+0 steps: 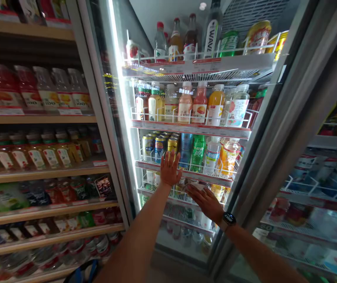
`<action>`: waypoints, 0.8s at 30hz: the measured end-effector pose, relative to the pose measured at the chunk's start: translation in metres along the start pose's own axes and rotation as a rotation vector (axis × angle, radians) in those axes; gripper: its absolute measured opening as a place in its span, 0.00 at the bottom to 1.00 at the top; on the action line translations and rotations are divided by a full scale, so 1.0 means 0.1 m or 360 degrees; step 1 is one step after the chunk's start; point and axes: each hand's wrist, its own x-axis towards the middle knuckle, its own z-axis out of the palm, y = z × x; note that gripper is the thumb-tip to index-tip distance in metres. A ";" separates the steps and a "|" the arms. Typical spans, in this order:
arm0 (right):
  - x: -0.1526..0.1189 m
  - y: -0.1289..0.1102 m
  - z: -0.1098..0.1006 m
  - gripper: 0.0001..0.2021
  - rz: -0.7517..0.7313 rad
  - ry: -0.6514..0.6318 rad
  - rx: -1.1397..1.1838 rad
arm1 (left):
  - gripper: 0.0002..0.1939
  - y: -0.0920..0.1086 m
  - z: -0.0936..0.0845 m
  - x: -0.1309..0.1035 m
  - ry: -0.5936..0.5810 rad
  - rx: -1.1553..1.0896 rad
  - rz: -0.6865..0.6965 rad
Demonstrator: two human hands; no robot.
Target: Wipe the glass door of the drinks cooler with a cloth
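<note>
My left hand point(171, 169) is open, its fingers spread flat against the glass door point(183, 245) of a lit drinks cooler. Behind its fingertips, inside, stand several cans, among them a gold can point(173, 144) and a blue can point(160, 146). My right hand point(206, 201) lies lower and to the right, its fingers stretched together over a thin pale cloth point(189, 186) pressed to the glass. Most of the cloth is hidden under the fingers. A dark watch point(229, 218) is on my right wrist.
Bottles and cans fill the cooler's wire shelves point(190, 129). A metal door frame point(262, 157) runs down the right, with another cooler section beyond it. Wooden shelves point(39, 119) of bottled drinks stand on the left. A dark object with blue strips point(83, 272) sits at the bottom left.
</note>
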 end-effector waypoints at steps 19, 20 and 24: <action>0.69 0.44 -0.45 0.33 0.0198 0.0236 -0.0151 | 0.35 0.00 0.01 -0.01 0.0012 -0.0070 -0.0005; 0.57 0.38 -0.39 0.33 0.0147 0.0197 -0.0131 | 0.35 0.00 0.01 -0.01 0.0017 -0.0064 -0.0002; 0.27 0.27 -0.24 0.32 -0.0047 0.0125 -0.0070 | 0.36 0.00 0.00 0.01 0.0058 -0.0048 0.0017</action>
